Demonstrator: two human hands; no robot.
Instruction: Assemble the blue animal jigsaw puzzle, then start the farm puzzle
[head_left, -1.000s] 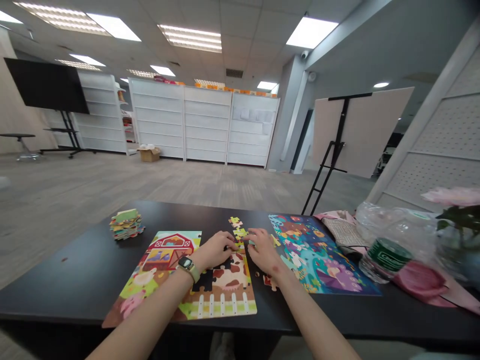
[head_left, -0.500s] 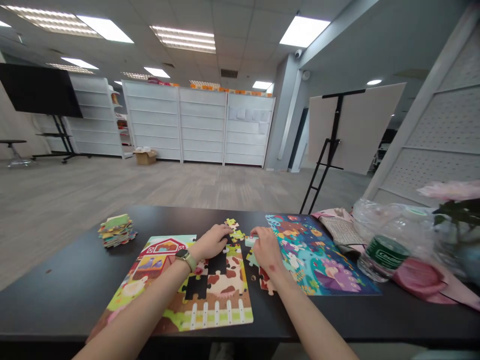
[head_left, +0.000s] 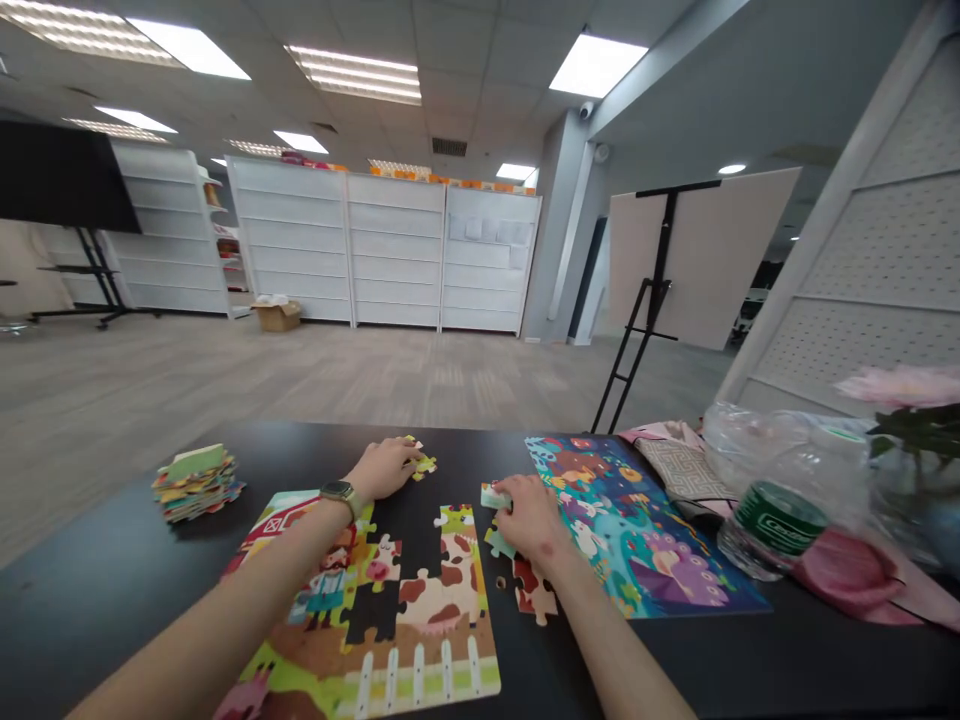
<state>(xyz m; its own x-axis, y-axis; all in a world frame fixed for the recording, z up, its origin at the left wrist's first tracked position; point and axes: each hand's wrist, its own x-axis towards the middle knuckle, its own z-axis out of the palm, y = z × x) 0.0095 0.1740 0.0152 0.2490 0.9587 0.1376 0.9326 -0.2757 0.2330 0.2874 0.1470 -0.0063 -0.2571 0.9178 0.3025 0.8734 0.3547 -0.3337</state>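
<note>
A partly assembled farm jigsaw puzzle (head_left: 420, 655), with a spotted cow, a farmer and a white fence, lies on the black table with dark gaps in it. Beyond its top edge, my left hand (head_left: 386, 468) has its fingers closed on a few yellow-green puzzle pieces (head_left: 425, 465), partly hidden by the fingers. My right hand (head_left: 531, 515), right of the farm picture, pinches a pale puzzle piece (head_left: 491, 496) at its fingertips. Loose green pieces (head_left: 499, 543) and brown-and-white pieces (head_left: 534, 598) lie beside and under that hand.
A stack of puzzle pieces (head_left: 196, 482) stands at the table's left. To the right lies a blue animal puzzle (head_left: 637, 540), with a green-labelled bottle (head_left: 776, 520), pink cloth (head_left: 851, 572) and a flower (head_left: 904, 385) beyond it. An easel (head_left: 660, 270) stands behind the table.
My left hand has moved left, away from the farm puzzle's upper gap, with the yellow-green pieces. My right hand stays near its spot with the pale piece. The view has turned slightly right.
</note>
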